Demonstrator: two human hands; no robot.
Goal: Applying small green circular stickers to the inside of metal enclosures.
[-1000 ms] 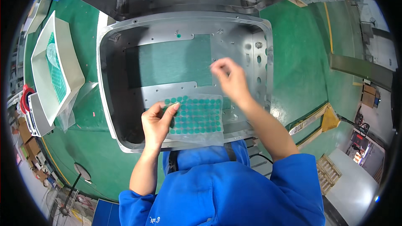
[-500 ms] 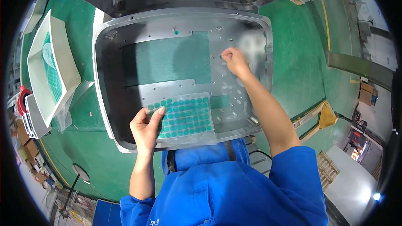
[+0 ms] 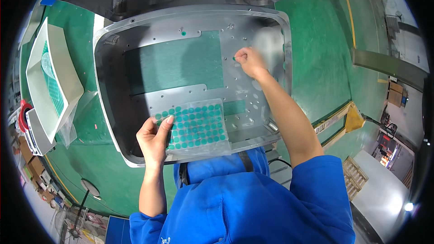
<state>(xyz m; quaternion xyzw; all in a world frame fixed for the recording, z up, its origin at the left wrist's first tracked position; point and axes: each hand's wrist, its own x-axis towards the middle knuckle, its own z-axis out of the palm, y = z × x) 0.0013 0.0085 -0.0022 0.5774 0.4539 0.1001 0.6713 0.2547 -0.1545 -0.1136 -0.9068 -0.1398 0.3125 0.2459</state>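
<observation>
As hands pinch, round green dots stud a translucent sheet.

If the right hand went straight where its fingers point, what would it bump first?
The right hand, with a small green dot at its fingertips, would probably meet the grey metal panel first; depth is unclear, they might be touching.

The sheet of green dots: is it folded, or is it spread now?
Spread: the left hand holds the sheet of green dots near its upper left corner, and rows of dots show across it.
</observation>
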